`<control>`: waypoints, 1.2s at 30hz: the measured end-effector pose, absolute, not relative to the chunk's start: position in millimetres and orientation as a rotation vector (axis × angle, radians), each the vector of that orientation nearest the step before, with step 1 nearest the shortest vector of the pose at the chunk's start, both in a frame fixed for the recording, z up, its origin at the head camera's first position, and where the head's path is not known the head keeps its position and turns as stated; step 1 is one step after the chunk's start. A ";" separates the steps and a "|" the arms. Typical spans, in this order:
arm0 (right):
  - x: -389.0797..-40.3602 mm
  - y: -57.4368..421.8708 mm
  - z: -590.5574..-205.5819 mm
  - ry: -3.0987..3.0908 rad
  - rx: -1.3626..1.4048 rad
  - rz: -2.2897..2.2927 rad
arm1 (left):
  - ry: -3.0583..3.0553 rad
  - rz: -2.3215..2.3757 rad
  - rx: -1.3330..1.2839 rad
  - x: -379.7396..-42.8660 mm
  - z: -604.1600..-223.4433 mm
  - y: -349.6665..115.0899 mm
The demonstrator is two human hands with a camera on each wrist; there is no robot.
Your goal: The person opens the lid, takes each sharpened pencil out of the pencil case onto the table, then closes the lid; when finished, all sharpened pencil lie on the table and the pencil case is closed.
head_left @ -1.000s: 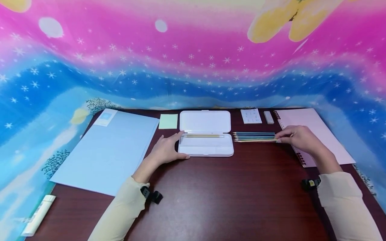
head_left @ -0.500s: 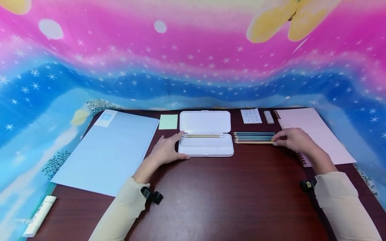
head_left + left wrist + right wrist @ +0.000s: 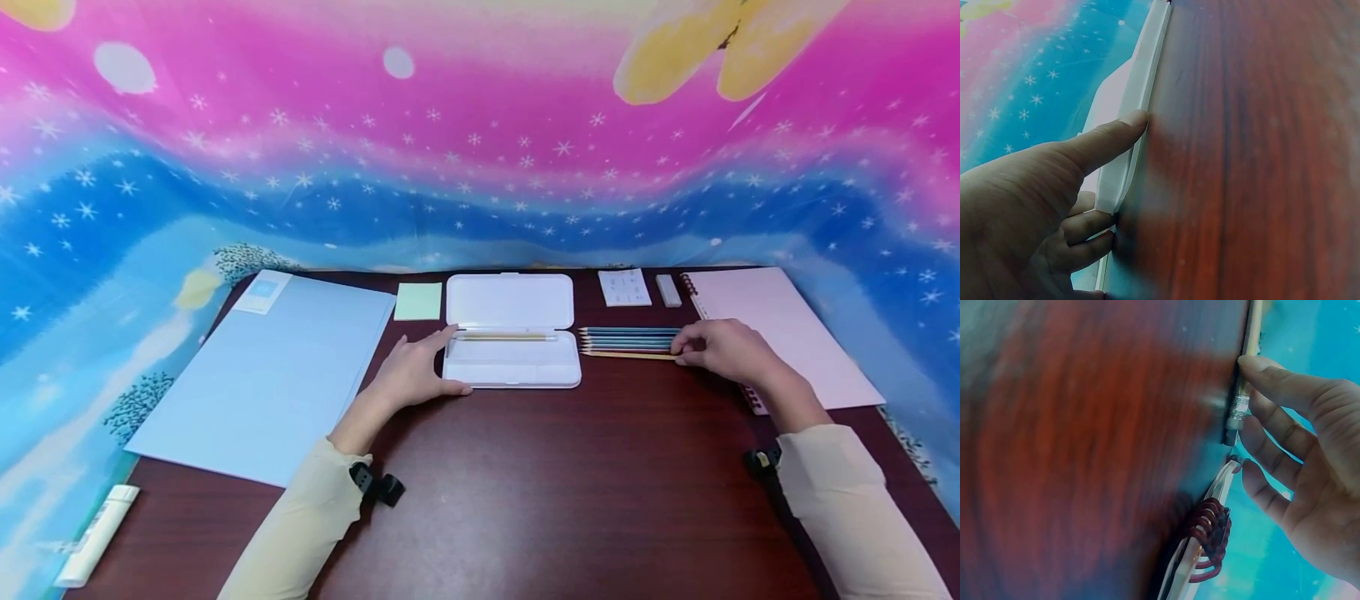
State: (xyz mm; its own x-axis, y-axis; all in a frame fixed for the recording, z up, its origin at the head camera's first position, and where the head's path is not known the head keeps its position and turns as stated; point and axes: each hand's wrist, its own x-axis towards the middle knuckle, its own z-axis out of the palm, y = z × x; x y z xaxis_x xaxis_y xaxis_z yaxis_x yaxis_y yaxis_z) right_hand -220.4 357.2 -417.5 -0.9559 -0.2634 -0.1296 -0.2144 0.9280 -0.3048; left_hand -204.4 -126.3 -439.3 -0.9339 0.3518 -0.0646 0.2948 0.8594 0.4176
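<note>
A white pencil case (image 3: 517,377) lies opened flat at the back middle of the table, its lid folded back. One pencil (image 3: 506,337) rests in its rear compartment. My left hand (image 3: 411,372) grips the case's left end, thumb along the front edge and fingers round the corner, as the left wrist view shows. To the right of the case several pencils (image 3: 626,336) lie side by side. With thumb and fingers my right hand (image 3: 731,350) pinches the nearest, a yellowish pencil (image 3: 630,356), near its eraser end (image 3: 1239,412). The hand hides the right ends of the row.
A blue folder (image 3: 262,383) and a pale green sticky-note pad (image 3: 418,302) are on the left. Behind the pencils lie a small white paper (image 3: 625,288) and an eraser (image 3: 667,291). A pink spiral notebook (image 3: 795,333) sits under my right forearm. A white tube (image 3: 99,537) lies front left.
My right hand has slid a little left along the nearest pencil, and that pencil, raised at its right end before, now lies lower beside the row. The left hand has stayed still.
</note>
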 end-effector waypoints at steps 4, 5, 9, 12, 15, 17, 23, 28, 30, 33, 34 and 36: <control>-221.5 355.4 -416.2 2.918 -0.364 -0.416 | 2.888 0.611 0.492 -204.5 -438.4 -126.1; -221.7 355.0 -416.0 2.919 -0.365 -0.411 | 2.886 0.609 0.490 -204.6 -438.3 -125.9; -222.6 353.8 -415.8 2.926 -0.361 -0.399 | 2.883 0.607 0.482 -204.7 -438.1 -125.6; -223.2 352.9 -416.2 2.933 -0.350 -0.389 | 2.883 0.611 0.481 -204.7 -438.2 -125.7; -223.4 352.3 -416.1 2.937 -0.342 -0.389 | 2.882 0.612 0.480 -204.5 -438.5 -125.6; -222.7 352.3 -414.8 2.940 -0.333 -0.399 | 2.880 0.613 0.483 -204.3 -439.0 -125.4; -221.1 352.3 -397.9 3.004 -0.351 -0.575 | 2.886 0.621 0.491 -204.4 -440.2 -125.8; -228.2 337.2 -377.9 3.044 -0.369 -0.714 | 2.894 0.613 0.487 -204.9 -440.3 -127.2; -231.8 326.2 -374.3 3.006 -0.410 -0.740 | 2.895 0.609 0.488 -205.2 -440.4 -127.4; -237.8 304.2 -374.9 2.932 -0.520 -0.768 | 2.895 0.603 0.490 -205.7 -440.6 -127.0; -239.8 295.7 -376.6 2.913 -0.562 -0.768 | 2.894 0.602 0.491 -205.9 -440.6 -126.7; -243.7 277.5 -381.1 2.878 -0.658 -0.777 | 2.891 0.599 0.489 -206.1 -440.7 -125.9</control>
